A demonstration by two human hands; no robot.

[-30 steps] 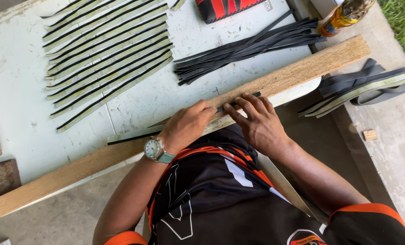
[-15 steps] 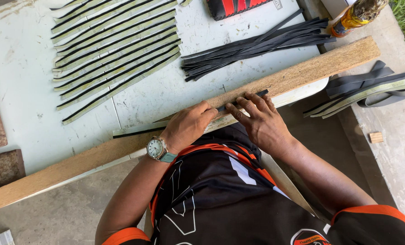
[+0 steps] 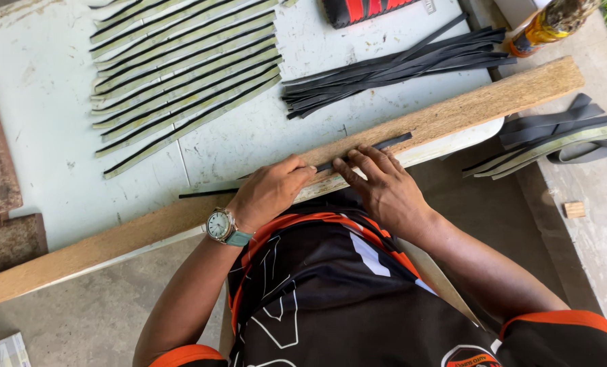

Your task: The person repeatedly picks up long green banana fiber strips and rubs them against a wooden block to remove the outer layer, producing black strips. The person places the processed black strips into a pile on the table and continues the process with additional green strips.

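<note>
Pinched under both sets of fingertips, a thin black rubber strip lies flat along a rough, pale wooden plank: the left hand, wearing a wristwatch, presses its near end down, and the right hand spreads its fingers over the middle, closed on nothing. Compared with a second ago, the hands sit in the same place on the strip while the view has drifted slightly, so the pressing goes on unchanged. Beyond the grip, a loose bundle of black strips fans across the scuffed white table; further left, flat green-backed strips lie in neat parallel rows.
</note>
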